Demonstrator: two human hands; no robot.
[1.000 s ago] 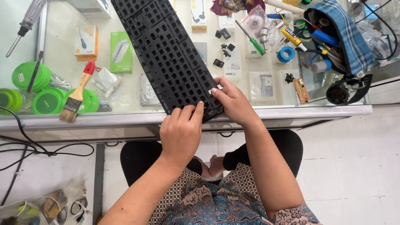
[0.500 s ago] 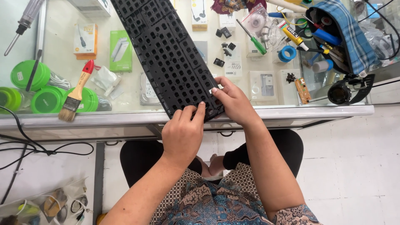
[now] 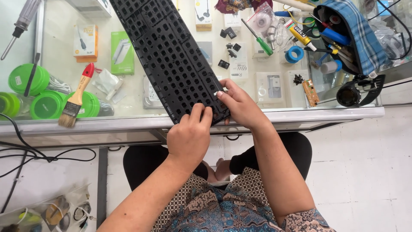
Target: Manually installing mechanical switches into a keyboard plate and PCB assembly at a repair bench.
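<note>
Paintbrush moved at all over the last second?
No. The paintbrush lies across the same green round container, red handle tip beside the green box.

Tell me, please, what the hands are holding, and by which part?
Both the left hand and the right hand grip the black keyboard frame at its near end, by the counter's edge.

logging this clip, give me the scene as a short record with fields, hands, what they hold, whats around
left hand: fingers on the near end of the black keyboard frame
right hand: gripping the frame's near right corner
frame: keycaps off, lying diagonally on the glass counter
left of frame: paintbrush with red-tipped handle, green round containers
right of frame: green-handled screwdriver, blue tape roll, plaid tool pouch
</note>
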